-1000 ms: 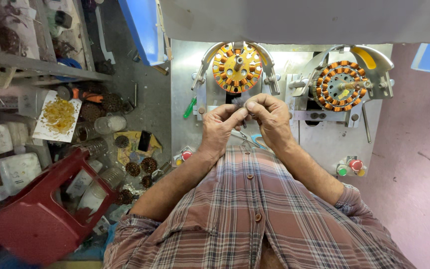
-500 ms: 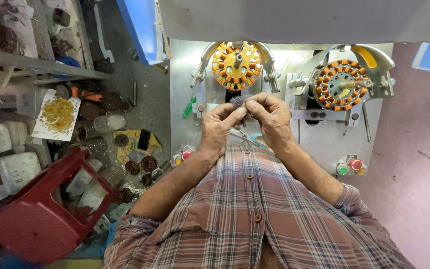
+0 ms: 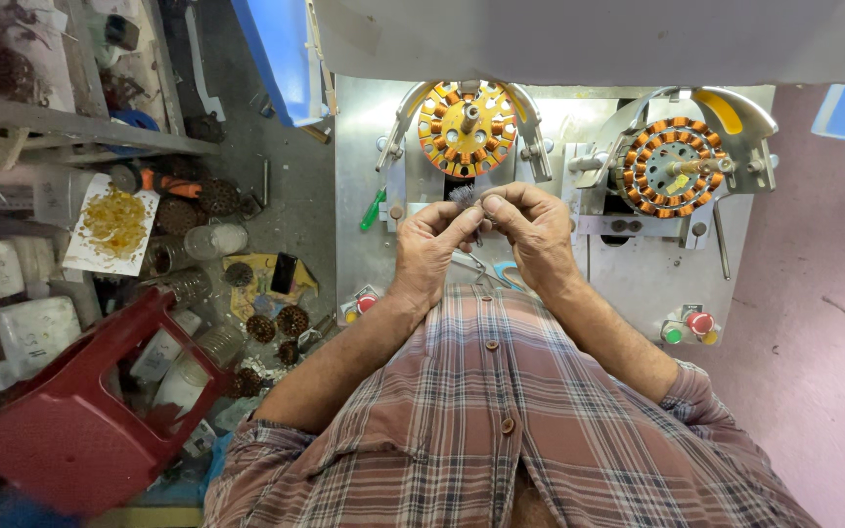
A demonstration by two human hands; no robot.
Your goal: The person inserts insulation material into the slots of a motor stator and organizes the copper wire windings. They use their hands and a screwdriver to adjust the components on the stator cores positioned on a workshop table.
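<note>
Pinching together just below the round orange-and-copper wound stator (image 3: 466,128), the left hand (image 3: 429,250) and right hand (image 3: 536,233) close fingertips on a small grey frayed tuft (image 3: 462,195), mostly hidden and too small to identify.

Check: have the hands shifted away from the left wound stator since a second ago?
No. Both the left hand and right hand remain pinched together just below the left stator.

A grey metal workbench panel (image 3: 638,284) carries two round orange-and-copper wound stators (image 3: 466,127) (image 3: 672,166) on clamps, plus red and green push buttons (image 3: 691,328). Left of it, the dark floor (image 3: 276,196) holds a red plastic stool (image 3: 80,411), jars (image 3: 212,240) and small wound coils (image 3: 290,321).
</note>
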